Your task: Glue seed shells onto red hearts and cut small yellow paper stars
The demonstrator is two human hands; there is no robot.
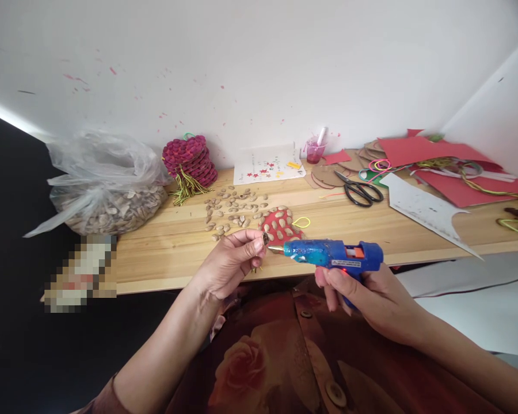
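Observation:
My right hand [371, 299] grips a blue glue gun [334, 256] with its metal tip pointing left. My left hand [233, 259] pinches a small nut shell [265, 238] right at that tip. Just behind them on the wooden table [164, 253] lies a red heart-shaped piece [280, 225] partly covered with glued shells, with a yellow loop on its right side. Loose shells [233, 210] are scattered to its left.
A clear plastic bag of shells [107, 195] sits at the left. A finished dark red shell ornament [190, 161] leans on the wall. Black scissors [360, 188], cardboard discs, red paper sheets [431, 152], coloured cords, a white paper offcut [423, 210] and a pink cup [315, 150] fill the right side.

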